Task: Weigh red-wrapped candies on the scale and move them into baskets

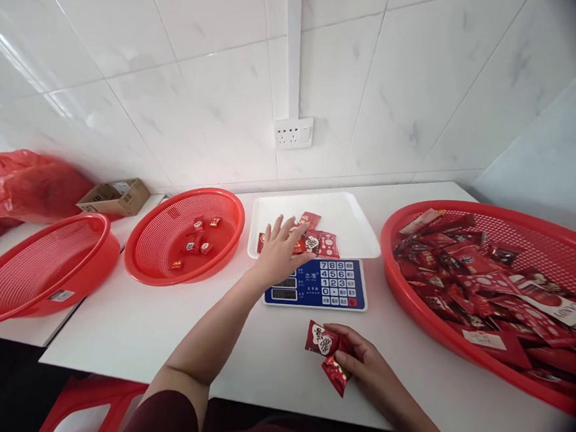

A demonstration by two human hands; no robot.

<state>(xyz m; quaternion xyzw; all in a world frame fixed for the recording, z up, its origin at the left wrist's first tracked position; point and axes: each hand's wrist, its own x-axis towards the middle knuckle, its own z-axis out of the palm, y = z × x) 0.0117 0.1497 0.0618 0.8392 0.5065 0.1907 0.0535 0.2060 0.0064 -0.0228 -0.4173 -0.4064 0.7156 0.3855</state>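
The scale (316, 299) is taken as the landmark. On its white tray (278, 209), red wrapped packets (324, 243) are gathered near the front edge, just above the keypad. Over them the left hand (278, 251) is held with fingers spread wide and nothing gripped; whether the packets are touched by it cannot be told. In front of the scale, above the table (239, 351), at least two overlapping packets (322, 339) are pinched between the thumb and curled fingers of the right hand (361, 360).

To the right of the scale, a large red basket (388, 262) is heaped with similar packets. To its left, a smaller red basket (190, 208) is scattered with a few small sweets (192, 242).

If the spread fingers are pressed down, the weight shown could be falsified; if they are dragged forward, packets could be swept onto the keypad. Part of the display is covered by the left wrist, so a figure could be misread. The held packets are fanned apart, and one could be dropped should the pinch be loosened. The reading could also be disturbed if the tray is nudged by the large basket's rim, which lies very close.
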